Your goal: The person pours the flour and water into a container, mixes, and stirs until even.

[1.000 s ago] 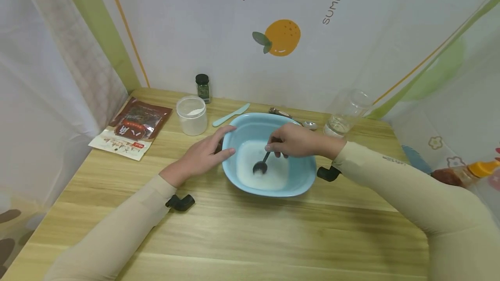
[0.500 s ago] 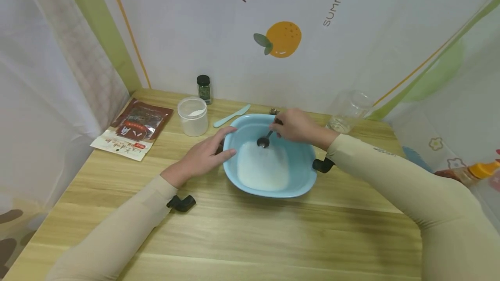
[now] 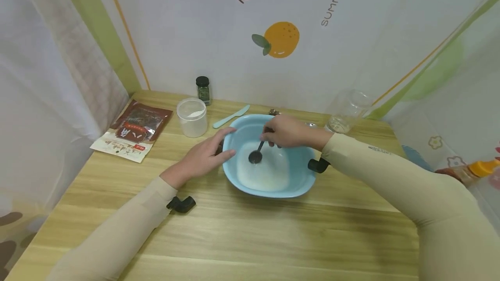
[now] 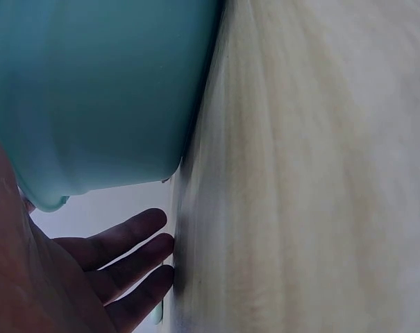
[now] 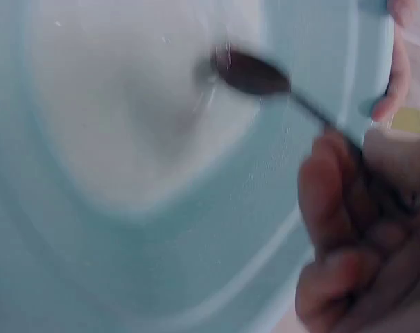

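Observation:
In the head view, a light blue basin (image 3: 231,170) holds a milky white liquid (image 3: 265,177). My right hand (image 3: 287,131) reaches over it and pinches the handle of a small dark spoon (image 3: 255,157), whose bowl is at the liquid. The right wrist view shows the fingers curled round the handle and the spoon's bowl blurred. At the basin's left side my left hand (image 3: 203,155) rests thumb and forefinger on the rim. The left wrist view shows its other fingers (image 4: 130,267) loosely extended beside the basin's outer wall, apart from it.
Left of the basin are a brown spice packet (image 3: 134,129), a clear jar of white powder (image 3: 192,120) and a black-capped spice bottle (image 3: 203,90). A pale blue spreader (image 3: 231,116) lies behind. A glass (image 3: 343,114) stands back right; a yellow-capped bottle (image 3: 468,172) is at far right.
My right hand first drew the spoon back and up towards the basin's far side, then brought it forward and left over the liquid. My left hand has stayed at the rim.

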`<state>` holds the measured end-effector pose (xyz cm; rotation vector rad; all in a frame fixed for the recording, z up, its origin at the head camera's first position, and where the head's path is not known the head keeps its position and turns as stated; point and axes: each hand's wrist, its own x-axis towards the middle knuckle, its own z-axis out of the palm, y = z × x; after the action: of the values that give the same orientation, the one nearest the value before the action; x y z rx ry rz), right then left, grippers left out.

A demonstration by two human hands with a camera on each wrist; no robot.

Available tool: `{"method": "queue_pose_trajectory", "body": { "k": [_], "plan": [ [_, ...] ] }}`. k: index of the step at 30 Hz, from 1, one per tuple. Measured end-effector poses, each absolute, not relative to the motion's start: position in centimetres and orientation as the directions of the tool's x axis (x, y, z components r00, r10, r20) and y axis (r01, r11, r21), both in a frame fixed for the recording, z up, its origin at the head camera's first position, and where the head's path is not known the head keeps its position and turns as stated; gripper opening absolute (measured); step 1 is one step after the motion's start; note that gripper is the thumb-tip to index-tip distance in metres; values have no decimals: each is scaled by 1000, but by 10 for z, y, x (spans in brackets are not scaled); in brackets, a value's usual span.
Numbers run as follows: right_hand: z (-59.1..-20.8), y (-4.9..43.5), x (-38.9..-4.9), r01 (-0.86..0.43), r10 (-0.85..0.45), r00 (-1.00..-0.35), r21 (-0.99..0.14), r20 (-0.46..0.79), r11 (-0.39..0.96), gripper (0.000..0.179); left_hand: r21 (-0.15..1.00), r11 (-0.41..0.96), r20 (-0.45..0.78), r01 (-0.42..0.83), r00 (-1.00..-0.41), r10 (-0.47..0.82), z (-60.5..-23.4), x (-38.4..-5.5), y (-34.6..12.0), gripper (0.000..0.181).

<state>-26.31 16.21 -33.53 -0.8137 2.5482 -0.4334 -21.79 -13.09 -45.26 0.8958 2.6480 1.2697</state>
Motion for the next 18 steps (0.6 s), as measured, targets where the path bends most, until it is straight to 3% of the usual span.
{"method": "queue_pose_trajectory", "body": {
  "k": [4,8,14,18],
  "plan": [
    [-339,158,-270,-406,-500,-840,-363,-213,838,31,734,485,181,476,-825,536,-455,-217,-131,70],
    [-343,153,-272,-416,-496,-850,-351,-177,839,32,738,479,180,475,-823,539,-454,-217,-131,69],
    [-343,149,-259,-469,-605,-755,-438,-253,767,27,744,474,175,472,-821,543,-453,-217,-130,69],
    [-341,148,-249,-520,-695,-646,-486,-315,703,27,739,480,177,474,-823,540,-452,-218,-130,69]
  ]
}}
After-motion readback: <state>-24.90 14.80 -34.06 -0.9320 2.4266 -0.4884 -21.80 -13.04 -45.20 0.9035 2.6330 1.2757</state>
